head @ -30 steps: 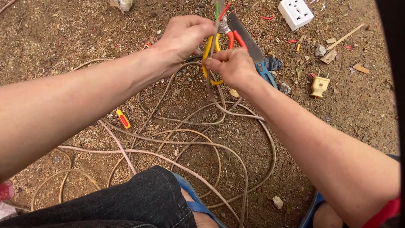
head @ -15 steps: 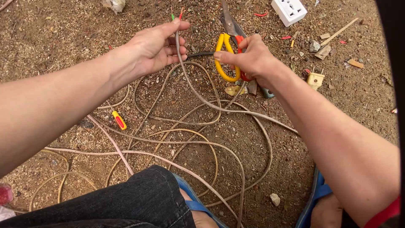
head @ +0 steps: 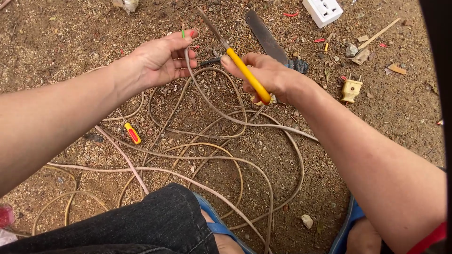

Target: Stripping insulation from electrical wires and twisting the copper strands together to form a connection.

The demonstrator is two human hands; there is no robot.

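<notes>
A person squats on gravelly dirt, a knee in dark jeans (head: 141,226) and blue sandals (head: 221,228) nearest the camera. Loops of pale beige cable (head: 207,155) sprawl over the ground just beyond the feet, and one strand rises from the tangle into the left hand (head: 162,59). That hand is closed on the cable's end, pinched between thumb and fingertips, with short green and red wire tips (head: 183,34) showing above the pinch. Just to the right of it, the right hand (head: 263,75) is wrapped around the yellow handle of a pair of scissors (head: 235,61), whose grey blades point up and away, near the held cable end but not touching it. Below and left of the left hand, a small yellow-and-red screwdriver (head: 132,133) lies among the loops. Behind the right hand rests a saw blade (head: 266,36) with a dark handle. To the right of that hand sits a cream two-pin plug (head: 351,89). Farthest off, beyond both hands, lies a white socket block (head: 323,10) amid wood scraps.
</notes>
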